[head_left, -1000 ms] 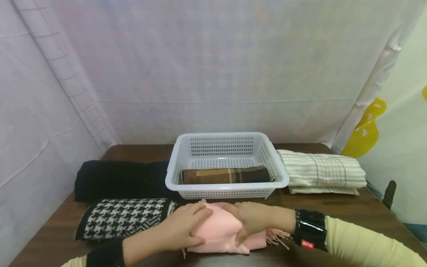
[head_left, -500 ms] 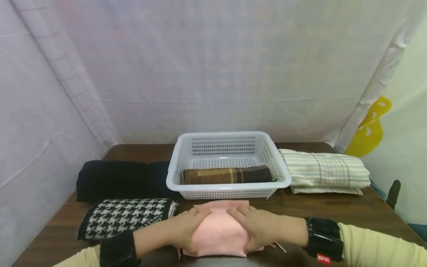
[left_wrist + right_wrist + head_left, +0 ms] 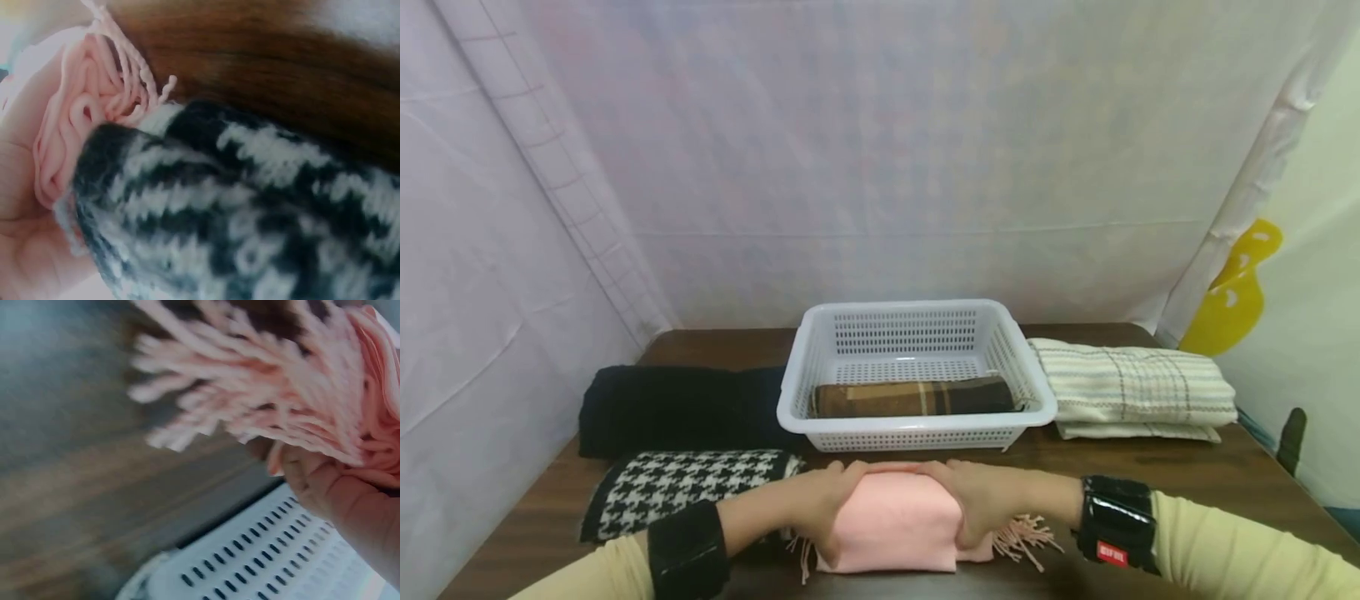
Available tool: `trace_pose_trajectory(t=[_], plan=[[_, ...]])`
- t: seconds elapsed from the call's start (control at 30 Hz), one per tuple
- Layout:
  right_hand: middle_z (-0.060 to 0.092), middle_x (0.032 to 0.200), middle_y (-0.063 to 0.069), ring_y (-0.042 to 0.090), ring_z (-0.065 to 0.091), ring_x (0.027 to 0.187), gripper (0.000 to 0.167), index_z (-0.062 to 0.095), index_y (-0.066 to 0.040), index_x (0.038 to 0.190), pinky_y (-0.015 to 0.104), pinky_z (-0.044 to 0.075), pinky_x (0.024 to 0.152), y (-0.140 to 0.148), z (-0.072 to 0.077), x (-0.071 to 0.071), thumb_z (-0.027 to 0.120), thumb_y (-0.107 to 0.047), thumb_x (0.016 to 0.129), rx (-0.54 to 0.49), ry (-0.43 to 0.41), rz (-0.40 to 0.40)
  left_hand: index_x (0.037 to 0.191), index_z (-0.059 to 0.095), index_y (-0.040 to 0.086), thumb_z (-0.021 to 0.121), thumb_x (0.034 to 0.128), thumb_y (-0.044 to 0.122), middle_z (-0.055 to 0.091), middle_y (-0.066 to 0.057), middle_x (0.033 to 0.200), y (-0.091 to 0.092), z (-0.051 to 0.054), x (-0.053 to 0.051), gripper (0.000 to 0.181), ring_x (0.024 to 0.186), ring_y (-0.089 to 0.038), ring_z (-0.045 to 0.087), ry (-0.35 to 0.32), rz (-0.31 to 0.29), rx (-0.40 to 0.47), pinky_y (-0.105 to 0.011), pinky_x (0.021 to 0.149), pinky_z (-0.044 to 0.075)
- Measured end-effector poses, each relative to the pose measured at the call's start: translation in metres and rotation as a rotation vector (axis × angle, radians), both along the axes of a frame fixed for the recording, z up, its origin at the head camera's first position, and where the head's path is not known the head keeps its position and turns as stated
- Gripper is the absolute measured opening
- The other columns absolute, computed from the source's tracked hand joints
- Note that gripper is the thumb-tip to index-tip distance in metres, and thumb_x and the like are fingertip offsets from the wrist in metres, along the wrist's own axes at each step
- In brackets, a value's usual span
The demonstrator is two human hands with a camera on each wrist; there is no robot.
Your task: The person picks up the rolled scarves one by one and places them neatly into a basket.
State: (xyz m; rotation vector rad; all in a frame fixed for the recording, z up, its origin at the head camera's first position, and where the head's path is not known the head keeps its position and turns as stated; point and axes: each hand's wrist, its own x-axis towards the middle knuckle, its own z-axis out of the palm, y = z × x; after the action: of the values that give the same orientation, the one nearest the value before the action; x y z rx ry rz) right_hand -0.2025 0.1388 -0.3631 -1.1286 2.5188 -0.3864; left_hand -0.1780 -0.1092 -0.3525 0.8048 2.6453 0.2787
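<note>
White cloth backdrop (image 3: 880, 150) behind brown wooden table (image 3: 1120, 458). Pink fringed scarf (image 3: 895, 525), in layered roll, lies at near centre, just in front of white perforated basket (image 3: 917, 422) holding brown plaid scarf (image 3: 917, 398); houndstooth scarf (image 3: 692, 483) at left. Left hand (image 3: 822, 502) and right hand (image 3: 977, 493) curl round roll's two ends, thumbs on near side. Step in hand seems tightening roll; next move likely calls for even two-handed grip, layers kept together.
</note>
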Motion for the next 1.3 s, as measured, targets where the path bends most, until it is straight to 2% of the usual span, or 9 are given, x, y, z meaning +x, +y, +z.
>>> trace_pose_trajectory(t=[0.17, 0.33, 0.6, 0.73, 0.87, 1.0, 1.07, 1.17, 1.3], plan=[[0.058, 0.096, -0.002, 0.006, 0.054, 0.082, 0.079, 0.044, -0.016, 0.124, 0.023, 0.047, 0.067, 0.002, -0.003, -0.003, 0.077, -0.01, 0.053, -0.058, -0.033, -0.035, 0.111, 0.047, 0.013, 0.087, 0.0434, 0.013, 0.056, -0.003, 0.088, 0.004, 0.0, -0.008, 0.079, 0.08, -0.016, 0.056, 0.0, 0.058, 0.005, -0.029, 0.068, 0.048], [0.057, 0.086, -0.006, 0.003, 0.052, 0.072, 0.072, 0.047, -0.016, 0.12, 0.02, 0.045, 0.06, 0.005, -0.003, -0.002, 0.073, -0.005, 0.053, -0.106, -0.084, -0.057, 0.097, 0.052, 0.017, 0.087, 0.0415, 0.011, 0.059, 0.001, 0.082, 0.008, 0.0, -0.01, 0.066, 0.074, -0.013, 0.056, 0.024, 0.083, -0.015, -0.028, 0.064, 0.048], [0.058, 0.084, -0.008, 0.003, 0.054, 0.072, 0.067, 0.05, -0.02, 0.114, 0.02, 0.046, 0.06, 0.003, -0.007, -0.003, 0.074, -0.009, 0.053, -0.089, -0.04, -0.043, 0.092, 0.053, 0.019, 0.087, 0.04, 0.009, 0.061, 0.003, 0.084, 0.008, 0.0, -0.01, 0.063, 0.075, -0.013, 0.057, 0.021, 0.127, -0.014, -0.029, 0.064, 0.048], [0.058, 0.084, -0.009, 0.003, 0.054, 0.071, 0.064, 0.051, -0.02, 0.113, 0.021, 0.046, 0.06, 0.003, -0.005, -0.005, 0.074, -0.009, 0.054, -0.09, -0.034, -0.047, 0.092, 0.054, 0.019, 0.085, 0.0406, 0.005, 0.06, 0.006, 0.084, 0.007, 0.002, -0.01, 0.062, 0.073, -0.011, 0.052, 0.009, 0.137, 0.033, -0.028, 0.062, 0.047], [0.059, 0.083, -0.008, 0.003, 0.053, 0.069, 0.064, 0.052, -0.018, 0.114, 0.021, 0.046, 0.061, 0.005, 0.004, -0.006, 0.072, -0.005, 0.054, -0.12, -0.024, -0.054, 0.095, 0.055, 0.017, 0.083, 0.0426, 0.005, 0.059, 0.007, 0.082, 0.006, 0.007, -0.009, 0.06, 0.072, -0.01, 0.052, 0.024, 0.122, 0.077, -0.027, 0.061, 0.047], [0.06, 0.085, -0.006, 0.003, 0.053, 0.07, 0.066, 0.052, -0.016, 0.116, 0.02, 0.046, 0.061, 0.009, 0.018, -0.002, 0.072, -0.005, 0.054, -0.126, 0.011, -0.036, 0.097, 0.055, 0.016, 0.08, 0.0451, 0.005, 0.058, 0.008, 0.081, 0.005, 0.017, -0.005, 0.059, 0.072, -0.009, 0.052, 0.001, 0.104, 0.108, -0.025, 0.061, 0.046], [0.061, 0.088, -0.006, 0.003, 0.054, 0.072, 0.066, 0.052, -0.016, 0.116, 0.021, 0.047, 0.063, 0.011, 0.028, 0.002, 0.072, -0.006, 0.054, -0.123, 0.018, -0.025, 0.098, 0.055, 0.016, 0.079, 0.0461, 0.005, 0.057, 0.008, 0.081, 0.005, 0.025, -0.001, 0.058, 0.071, -0.009, 0.052, -0.02, 0.09, 0.125, -0.025, 0.06, 0.046], [0.06, 0.092, -0.008, 0.003, 0.054, 0.075, 0.065, 0.052, -0.017, 0.117, 0.021, 0.047, 0.066, 0.015, 0.045, 0.009, 0.072, -0.007, 0.056, -0.126, 0.013, 0.001, 0.096, 0.054, 0.016, 0.077, 0.0456, 0.003, 0.056, 0.009, 0.079, 0.006, 0.041, 0.007, 0.057, 0.07, -0.009, 0.051, -0.026, 0.073, 0.143, -0.024, 0.061, 0.045], [0.06, 0.094, -0.01, 0.002, 0.055, 0.075, 0.064, 0.05, -0.02, 0.12, 0.022, 0.048, 0.066, 0.02, 0.073, 0.015, 0.071, -0.009, 0.06, -0.15, 0.01, 0.028, 0.093, 0.053, 0.015, 0.076, 0.0461, 0.002, 0.055, 0.007, 0.08, 0.008, 0.069, 0.013, 0.054, 0.07, -0.01, 0.051, -0.005, 0.053, 0.164, -0.025, 0.06, 0.045]])
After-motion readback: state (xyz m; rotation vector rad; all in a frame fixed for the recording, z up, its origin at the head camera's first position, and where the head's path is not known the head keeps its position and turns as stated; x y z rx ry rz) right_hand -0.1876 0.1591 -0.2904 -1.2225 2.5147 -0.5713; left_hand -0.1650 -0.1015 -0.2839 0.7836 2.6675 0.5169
